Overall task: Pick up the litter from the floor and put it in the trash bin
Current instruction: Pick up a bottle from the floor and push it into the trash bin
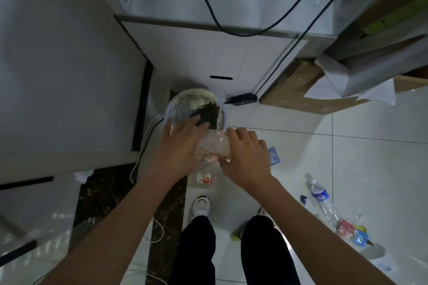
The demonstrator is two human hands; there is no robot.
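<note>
A round white trash bin (225, 115) with a clear liner stands on the floor against a white cabinet. Just in front of its rim, my right hand (245, 157) grips a crumpled clear plastic bottle (215, 142) with an orange label. My left hand (179, 143) has straight fingers lying flat against the bottle's left end, reaching over the bin's opening. On the floor lie more litter: a clear bottle with a blue label (319, 194), a small blue packet (274, 155), an orange-and-white packet (205, 178) and a pile of red, blue and yellow wrappers (352, 231).
White cabinets (69, 76) close in on the left and behind the bin. A black power adapter (242, 99) and cables lie beside the bin, a white cord (143, 146) runs down its left. Cardboard (298, 90) lies at the right. My shoes (201, 206) stand just below the hands.
</note>
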